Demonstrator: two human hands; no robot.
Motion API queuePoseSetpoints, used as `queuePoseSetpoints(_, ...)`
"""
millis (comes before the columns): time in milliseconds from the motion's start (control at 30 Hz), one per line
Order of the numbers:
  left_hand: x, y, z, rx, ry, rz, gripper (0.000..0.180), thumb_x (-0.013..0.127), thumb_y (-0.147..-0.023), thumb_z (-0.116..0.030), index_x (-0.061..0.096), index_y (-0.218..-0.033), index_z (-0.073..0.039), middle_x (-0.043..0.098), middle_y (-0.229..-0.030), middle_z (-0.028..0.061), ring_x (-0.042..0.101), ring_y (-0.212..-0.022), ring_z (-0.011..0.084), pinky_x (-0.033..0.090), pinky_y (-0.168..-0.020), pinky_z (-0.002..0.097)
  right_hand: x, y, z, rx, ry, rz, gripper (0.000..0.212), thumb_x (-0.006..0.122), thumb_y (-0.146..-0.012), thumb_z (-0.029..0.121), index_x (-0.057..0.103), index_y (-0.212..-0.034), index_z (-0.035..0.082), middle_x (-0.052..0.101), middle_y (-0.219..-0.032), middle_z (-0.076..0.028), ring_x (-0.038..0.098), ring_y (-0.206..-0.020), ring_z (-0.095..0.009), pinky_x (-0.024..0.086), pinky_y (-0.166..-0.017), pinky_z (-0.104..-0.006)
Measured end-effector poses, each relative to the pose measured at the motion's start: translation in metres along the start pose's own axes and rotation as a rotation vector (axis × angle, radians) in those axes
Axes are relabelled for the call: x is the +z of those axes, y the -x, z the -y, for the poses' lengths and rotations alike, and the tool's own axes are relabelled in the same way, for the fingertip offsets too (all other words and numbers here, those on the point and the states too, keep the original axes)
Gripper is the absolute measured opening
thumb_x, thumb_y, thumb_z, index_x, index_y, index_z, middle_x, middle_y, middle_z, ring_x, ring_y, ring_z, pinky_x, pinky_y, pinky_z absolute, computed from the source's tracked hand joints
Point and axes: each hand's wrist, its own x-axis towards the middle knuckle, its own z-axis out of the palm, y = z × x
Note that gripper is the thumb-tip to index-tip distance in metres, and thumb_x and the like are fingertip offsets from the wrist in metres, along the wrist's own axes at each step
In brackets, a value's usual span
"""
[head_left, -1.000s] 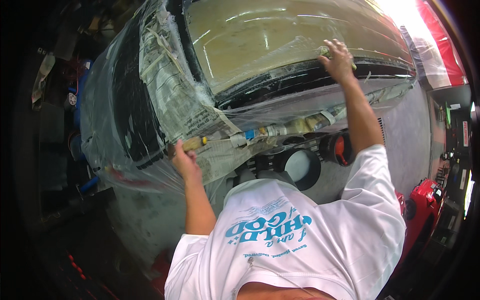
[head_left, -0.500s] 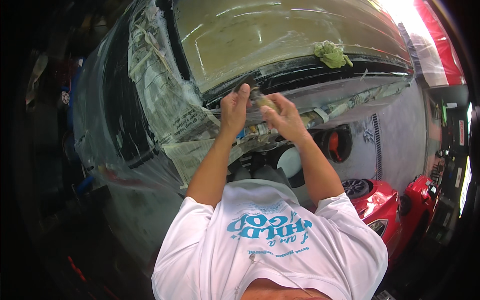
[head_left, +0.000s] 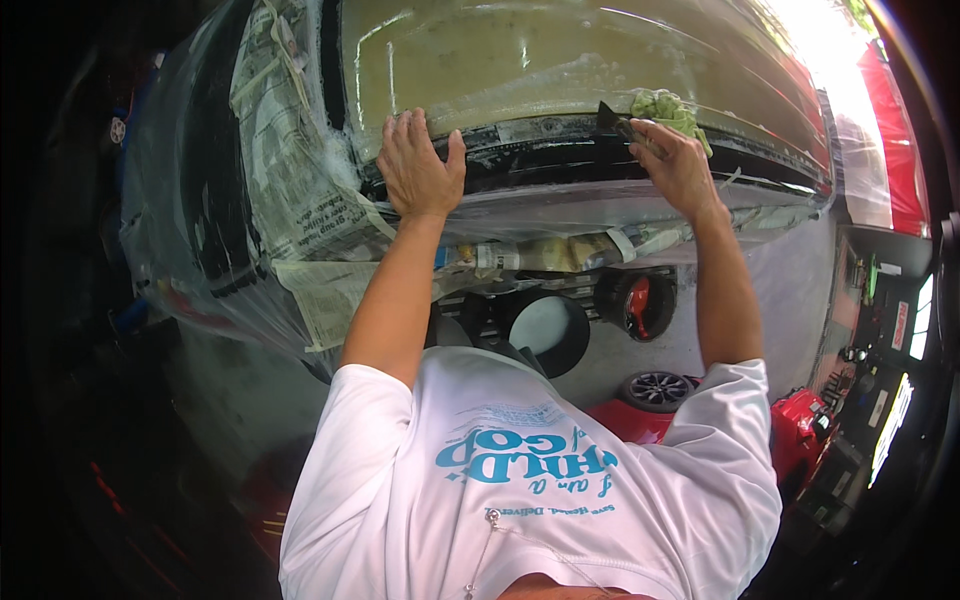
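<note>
Your left hand (head_left: 418, 165) lies flat, fingers together, on the tan car panel (head_left: 560, 60) above plastic sheeting (head_left: 560, 205) and newspaper masking (head_left: 290, 170); your right hand (head_left: 678, 165) pinches a dark scraper (head_left: 615, 118) beside a green rag (head_left: 668, 108) at the panel's lower edge.

Right hand's (head_left: 678, 165) fingertips hidden behind a crumpled green cloth (head_left: 668, 108), dark flat tool (head_left: 618, 118) mostly covered by that hand, masked car body (head_left: 560, 70) cut off by the top edge, objects under clear plastic sheeting (head_left: 560, 215) blurred, red machine (head_left: 800, 440) partly hidden by the sleeve.
</note>
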Motion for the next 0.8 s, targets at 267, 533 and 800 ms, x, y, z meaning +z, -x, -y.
queuePoseSetpoints(267, -0.004, 0.002, -0.011, -0.043, -0.077, 0.031, 0.073, 0.061, -0.099, -0.05, 0.046, -0.155, -0.006, 0.05, -0.155, 0.0171, 0.039, -0.15, 0.0363, 0.031, -0.121, 0.0557, 0.001, -0.024, -0.029, -0.178, 0.164, 0.118, 0.036, 0.076, -0.096, 0.019, 0.072, -0.128, 0.004, 0.076, -0.112, -0.02, 0.076, -0.096, -0.034, 0.059, -0.086, -0.041)
queuePoseSetpoints(533, -0.001, 0.0, -0.005, -0.002, -0.095, 0.044, 0.076, 0.063, -0.097, -0.05, 0.044, -0.157, -0.008, 0.05, -0.155, 0.0156, 0.039, -0.151, 0.0347, 0.029, -0.121, 0.0549, 0.021, 0.003, -0.035, 0.129, -0.126, -0.052, 0.037, 0.075, -0.097, 0.02, 0.071, -0.131, 0.004, 0.077, -0.106, -0.022, 0.075, -0.097, -0.038, 0.058, -0.087, -0.0399)
queuePoseSetpoints(800, 0.0, -0.008, -0.012, -0.009, -0.072, 0.053, 0.076, 0.063, -0.097, -0.047, 0.041, -0.159, -0.007, 0.048, -0.157, 0.017, 0.038, -0.152, 0.0349, 0.027, -0.122, 0.0555, 0.004, -0.008, -0.033, 0.066, -0.141, -0.01, 0.038, 0.074, -0.098, 0.016, 0.072, -0.133, 0.004, 0.079, -0.103, -0.023, 0.079, -0.092, -0.028, 0.057, -0.087, -0.0356)
